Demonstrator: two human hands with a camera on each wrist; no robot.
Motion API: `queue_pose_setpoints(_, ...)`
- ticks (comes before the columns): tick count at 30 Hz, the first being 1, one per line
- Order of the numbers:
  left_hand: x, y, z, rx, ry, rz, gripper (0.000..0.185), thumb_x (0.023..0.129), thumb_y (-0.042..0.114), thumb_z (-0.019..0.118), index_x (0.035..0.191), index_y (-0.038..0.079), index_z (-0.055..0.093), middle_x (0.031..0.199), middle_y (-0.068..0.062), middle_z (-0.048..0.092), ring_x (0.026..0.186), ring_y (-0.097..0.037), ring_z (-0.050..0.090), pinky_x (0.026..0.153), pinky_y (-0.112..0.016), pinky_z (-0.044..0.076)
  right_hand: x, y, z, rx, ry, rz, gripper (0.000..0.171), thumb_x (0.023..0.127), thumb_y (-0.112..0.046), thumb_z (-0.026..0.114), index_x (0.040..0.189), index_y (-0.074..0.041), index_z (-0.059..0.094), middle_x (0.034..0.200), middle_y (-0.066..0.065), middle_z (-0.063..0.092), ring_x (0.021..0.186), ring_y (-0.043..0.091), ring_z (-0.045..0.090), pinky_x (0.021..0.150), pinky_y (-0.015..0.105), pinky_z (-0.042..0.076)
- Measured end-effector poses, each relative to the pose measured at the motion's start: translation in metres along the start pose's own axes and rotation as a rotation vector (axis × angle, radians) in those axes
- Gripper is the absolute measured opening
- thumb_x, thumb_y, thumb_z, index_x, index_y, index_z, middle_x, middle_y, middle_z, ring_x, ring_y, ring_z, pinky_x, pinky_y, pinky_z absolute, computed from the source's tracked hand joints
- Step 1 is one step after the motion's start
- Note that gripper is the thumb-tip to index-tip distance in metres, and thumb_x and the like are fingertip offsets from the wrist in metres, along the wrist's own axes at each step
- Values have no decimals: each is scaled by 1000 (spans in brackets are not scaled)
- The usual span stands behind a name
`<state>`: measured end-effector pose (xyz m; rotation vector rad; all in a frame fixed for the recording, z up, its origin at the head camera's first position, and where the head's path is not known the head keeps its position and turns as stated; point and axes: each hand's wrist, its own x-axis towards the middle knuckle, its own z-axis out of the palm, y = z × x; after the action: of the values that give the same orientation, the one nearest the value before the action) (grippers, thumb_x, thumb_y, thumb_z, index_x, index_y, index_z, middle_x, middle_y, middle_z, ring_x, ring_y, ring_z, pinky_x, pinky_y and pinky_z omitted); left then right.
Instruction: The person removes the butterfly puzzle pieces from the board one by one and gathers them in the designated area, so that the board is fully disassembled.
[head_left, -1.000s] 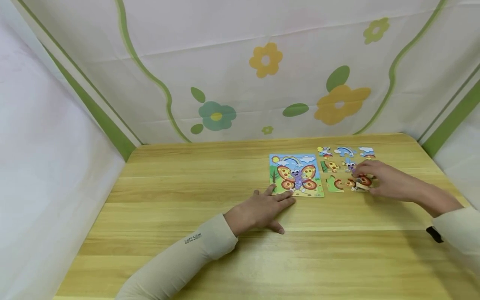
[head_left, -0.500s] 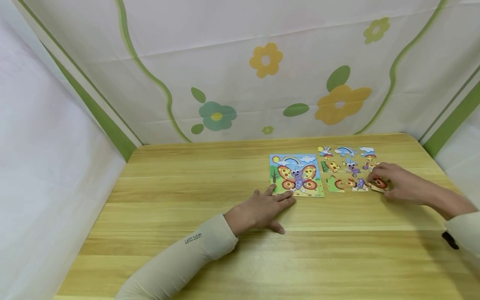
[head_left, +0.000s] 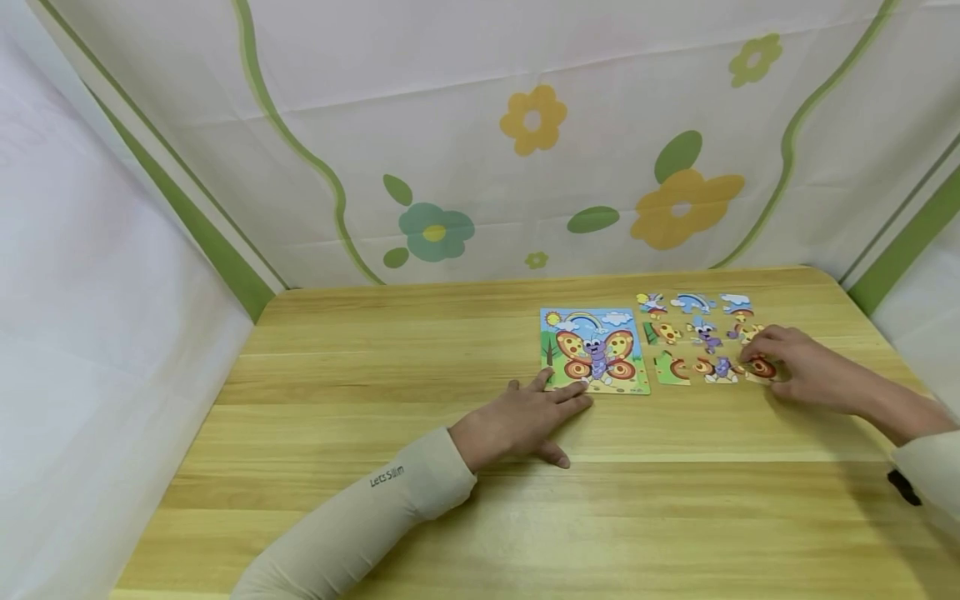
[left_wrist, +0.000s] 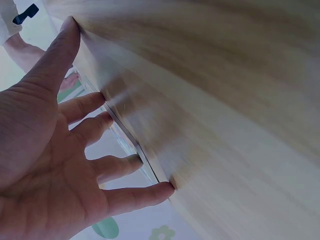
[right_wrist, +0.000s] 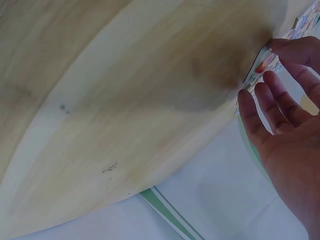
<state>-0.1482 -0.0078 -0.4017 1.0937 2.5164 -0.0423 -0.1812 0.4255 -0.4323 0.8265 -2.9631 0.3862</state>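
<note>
My left hand (head_left: 521, 421) lies with fingers spread, its fingertips on the lower edge of a square butterfly picture board (head_left: 596, 350). In the left wrist view the fingertips of the left hand (left_wrist: 65, 155) meet the board's thin edge and the wood. To the right, my right hand (head_left: 813, 372) pinches a jigsaw puzzle piece (head_left: 761, 367) with a red wing pattern, down at the tabletop. The right wrist view shows the thumb of the right hand (right_wrist: 295, 120) on that piece's edge. It sits at the right end of the lower row, beside the butterfly-body piece (head_left: 722, 369).
Several other puzzle pieces lie in loose rows with small gaps, among them a rainbow piece (head_left: 692, 302), a cloud piece (head_left: 737, 305) and a purple head piece (head_left: 705, 335). Wooden table (head_left: 337, 358) surrounds them. A flower-printed cloth (head_left: 450, 125) hangs behind the table's back edge.
My right hand has moved right with the red-wing puzzle piece, from over the butterfly-body piece to the row's right end, where the piece now lies flatter. The left hand stays put.
</note>
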Motion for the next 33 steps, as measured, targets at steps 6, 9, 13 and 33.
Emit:
queue_pose_setpoints(6, 1, 0, 0, -11, -6, -2, 91, 94, 58, 68, 168, 31, 24, 177, 12, 13, 163, -38, 16, 121, -64, 36, -2, 2, 2, -46, 36, -41, 50, 63, 16, 83, 102, -15, 74, 108, 1, 67, 100, 27, 62, 81, 37, 49)
queue_pose_setpoints(9, 1, 0, 0, -10, -5, -3, 91, 94, 58, 68, 168, 30, 24, 177, 12, 13, 163, -38, 16, 121, -64, 36, -3, 3, 4, -71, 75, -83, 51, 62, 17, 83, 97, -18, 72, 105, -4, 66, 96, 19, 60, 82, 28, 46)
queue_pose_setpoints(13, 1, -1, 0, -12, -6, -6, 91, 93, 58, 68, 168, 31, 24, 177, 12, 13, 163, -38, 16, 121, -64, 36, -4, 6, 7, -83, 134, -145, 57, 58, 21, 83, 92, -22, 69, 103, -9, 64, 91, 10, 56, 81, 21, 40)
queue_pose_setpoints(33, 0, 1, 1, 4, -5, -5, 90, 94, 59, 66, 168, 31, 24, 177, 12, 13, 163, -37, 17, 122, -63, 35, 2, -3, 7, -61, 230, -185, 54, 58, 30, 72, 84, -18, 65, 96, -5, 65, 86, 14, 55, 80, 23, 36)
